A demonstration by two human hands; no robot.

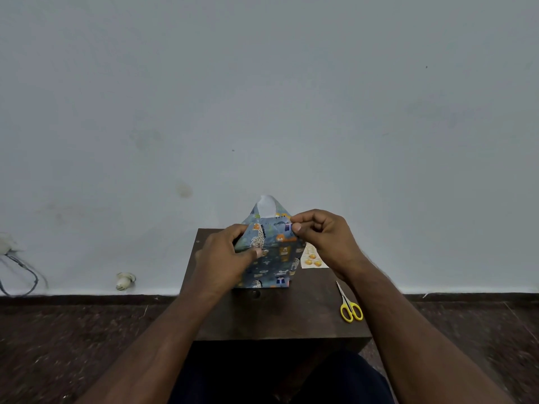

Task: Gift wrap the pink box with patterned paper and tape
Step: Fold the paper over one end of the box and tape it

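A box wrapped in blue animal-patterned paper stands on a small dark wooden table. The pink box itself is hidden under the paper. The paper's far end sticks up as a loose flap showing its white underside. My left hand grips the wrapped box on its left side, thumb on the front. My right hand pinches the paper's upper right edge between thumb and fingers. No tape is visible.
Yellow-handled scissors lie on the table's right edge. A small printed card or sticker sheet lies behind my right wrist. A white wall rises close behind the table. Cables and a white plug sit on the floor at left.
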